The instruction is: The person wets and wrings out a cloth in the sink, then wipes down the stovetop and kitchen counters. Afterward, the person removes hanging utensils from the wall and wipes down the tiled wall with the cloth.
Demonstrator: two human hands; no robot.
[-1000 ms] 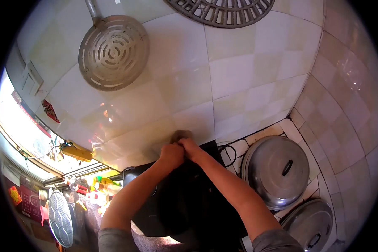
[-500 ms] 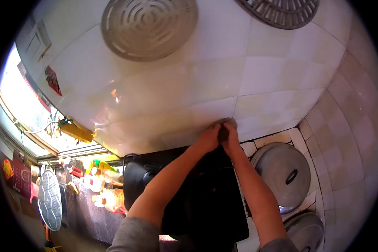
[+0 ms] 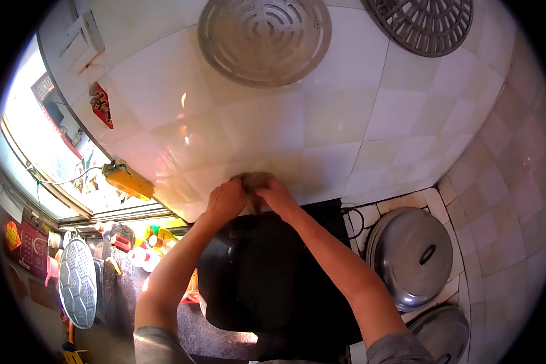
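Note:
Both my hands grip a brownish-grey cloth bunched against the tiled wall. My left hand is closed on its left side, and my right hand has its fingers curled on the right side. Part of the cloth hangs down between them. Just below the hands stands a large black appliance, its kind unclear, and my forearms reach over it.
Lidded metal pots stand at the right on a tiled ledge. Round slotted racks hang on the wall above. At the left are bottles, a perforated metal tray, a window and a yellow box.
Both hands have moved left along the wall with the cloth, from near the pots to above the black appliance's left part. The camera view has shifted slightly left.

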